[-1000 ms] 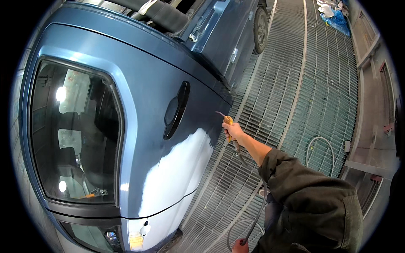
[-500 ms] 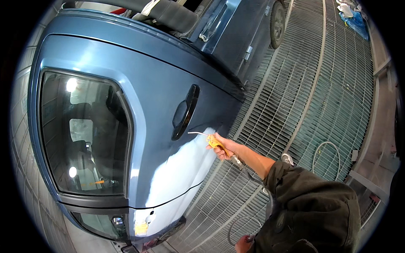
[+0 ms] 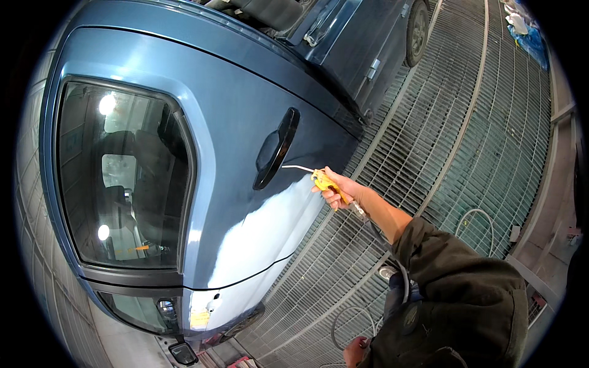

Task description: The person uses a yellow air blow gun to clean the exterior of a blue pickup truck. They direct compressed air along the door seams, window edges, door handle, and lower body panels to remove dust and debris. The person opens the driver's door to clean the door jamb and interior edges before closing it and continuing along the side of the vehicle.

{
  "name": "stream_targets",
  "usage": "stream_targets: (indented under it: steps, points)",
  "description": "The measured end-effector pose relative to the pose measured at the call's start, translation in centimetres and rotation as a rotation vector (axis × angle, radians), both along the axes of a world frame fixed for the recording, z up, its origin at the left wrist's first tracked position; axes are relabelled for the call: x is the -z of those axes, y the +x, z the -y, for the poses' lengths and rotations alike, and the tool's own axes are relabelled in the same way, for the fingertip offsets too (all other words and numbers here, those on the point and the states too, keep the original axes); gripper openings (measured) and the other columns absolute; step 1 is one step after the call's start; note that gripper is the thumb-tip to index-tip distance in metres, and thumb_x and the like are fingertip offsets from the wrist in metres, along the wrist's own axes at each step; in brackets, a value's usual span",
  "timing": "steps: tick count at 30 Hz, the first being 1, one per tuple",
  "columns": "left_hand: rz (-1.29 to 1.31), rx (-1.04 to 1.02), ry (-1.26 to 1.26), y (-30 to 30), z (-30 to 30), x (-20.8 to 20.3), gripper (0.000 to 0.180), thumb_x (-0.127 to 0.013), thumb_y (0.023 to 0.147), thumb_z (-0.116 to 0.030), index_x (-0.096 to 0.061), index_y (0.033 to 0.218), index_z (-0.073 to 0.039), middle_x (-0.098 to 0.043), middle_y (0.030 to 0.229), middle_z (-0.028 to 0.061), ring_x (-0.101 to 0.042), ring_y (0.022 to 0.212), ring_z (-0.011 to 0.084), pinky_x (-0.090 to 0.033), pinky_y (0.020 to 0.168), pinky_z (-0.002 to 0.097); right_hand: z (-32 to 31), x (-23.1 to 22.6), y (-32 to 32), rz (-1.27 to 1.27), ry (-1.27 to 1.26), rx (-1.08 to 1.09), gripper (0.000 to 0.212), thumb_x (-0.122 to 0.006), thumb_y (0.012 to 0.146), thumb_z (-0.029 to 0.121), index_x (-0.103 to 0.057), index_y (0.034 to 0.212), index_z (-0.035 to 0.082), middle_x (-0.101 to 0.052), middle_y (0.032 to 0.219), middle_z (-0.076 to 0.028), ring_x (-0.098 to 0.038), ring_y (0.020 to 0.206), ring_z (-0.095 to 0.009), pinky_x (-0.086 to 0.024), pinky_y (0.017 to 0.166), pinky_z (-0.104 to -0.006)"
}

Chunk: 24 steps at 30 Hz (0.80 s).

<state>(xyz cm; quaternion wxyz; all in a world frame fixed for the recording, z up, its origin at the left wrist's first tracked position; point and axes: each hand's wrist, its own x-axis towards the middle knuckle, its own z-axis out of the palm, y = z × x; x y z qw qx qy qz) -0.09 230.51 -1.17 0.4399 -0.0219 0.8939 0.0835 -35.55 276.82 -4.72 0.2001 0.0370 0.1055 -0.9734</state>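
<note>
Gripping the yellow air gun (image 3: 323, 181) in my closed right hand (image 3: 341, 190), I've moved its nozzle closer to the door (image 3: 245, 122) handle (image 3: 276, 149); my left hand (image 3: 354, 351) looks curled, its hold unclear.

The air gun (image 3: 323, 180) is held right of the door handle (image 3: 276, 149), its nozzle seemingly just short of the door panel (image 3: 245, 122).

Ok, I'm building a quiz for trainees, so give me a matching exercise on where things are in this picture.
Things:
1. yellow blow gun with thin metal nozzle
2. black oval door handle
3. thin white hose loop

Places:
a. lying on the metal grate floor
b. gripped in the right hand
c. set into the blue car door

Pairs: 1-b, 2-c, 3-a.
</note>
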Motion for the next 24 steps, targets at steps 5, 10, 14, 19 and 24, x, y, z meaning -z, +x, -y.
stream_targets:
  steps: [5, 10, 14, 19, 24]
  points:
    - [-0.012, -0.036, 0.087, 0.0, -0.7, -1.7, 0.029, -0.056, 0.089, -0.034, -0.065, 0.108, -0.014, -0.067, 0.099, 0.0098, -0.064, 0.098, 0.0266, -0.048, 0.084, 0.0379, 2.5, 1.9, 0.7, 0.067, -0.169, 0.063, 0.076, -0.035, 0.090, 0.072, -0.059, 0.109, 0.003, -0.039, 0.059, 0.006, -0.034, 0.045, -0.007, -0.035, 0.045, -0.0216]
    - [-0.146, -0.089, 0.247, 1.8, 3.3, 0.0, 0.025, -0.058, 0.087, -0.032, -0.067, 0.104, -0.016, -0.069, 0.092, 0.0076, -0.066, 0.093, 0.0270, -0.049, 0.079, 0.0358, 8.1, 0.3, 0.2, 0.091, -0.218, 0.007, 0.074, -0.040, 0.090, 0.071, -0.058, 0.110, 0.001, -0.041, 0.058, 0.007, -0.037, 0.045, -0.005, -0.037, 0.046, -0.0209]
    - [-0.130, -0.020, 0.110, 2.5, 3.2, -0.4, 0.029, -0.061, 0.084, -0.035, -0.068, 0.105, -0.017, -0.070, 0.095, 0.0073, -0.066, 0.096, 0.0285, -0.049, 0.082, 0.0364, 10.2, 0.0, 0.2, 0.101, -0.317, 0.029, 0.074, -0.040, 0.090, 0.071, -0.058, 0.110, 0.001, -0.042, 0.058, 0.007, -0.036, 0.044, -0.004, -0.038, 0.046, -0.0206]
    - [-0.153, -0.135, 0.145, 3.1, 3.3, -0.9, 0.029, -0.062, 0.083, -0.035, -0.069, 0.104, -0.017, -0.070, 0.097, 0.0077, -0.066, 0.097, 0.0287, -0.048, 0.083, 0.0372, 7.0, -0.1, -0.5, 0.064, -0.329, 0.147, 0.071, -0.042, 0.090, 0.069, -0.058, 0.111, 0.004, -0.045, 0.061, 0.007, -0.041, 0.044, 0.000, -0.040, 0.046, -0.0159]
    - [-0.122, -0.113, 0.139, 2.6, 1.7, -1.1, 0.029, -0.062, 0.083, -0.035, -0.069, 0.104, -0.018, -0.070, 0.096, 0.0079, -0.066, 0.097, 0.0276, -0.048, 0.083, 0.0369, 5.9, 0.2, -0.7, 0.064, -0.311, 0.130, 0.073, -0.040, 0.089, 0.071, -0.057, 0.112, 0.003, -0.044, 0.062, 0.007, -0.040, 0.046, -0.002, -0.039, 0.046, -0.0183]
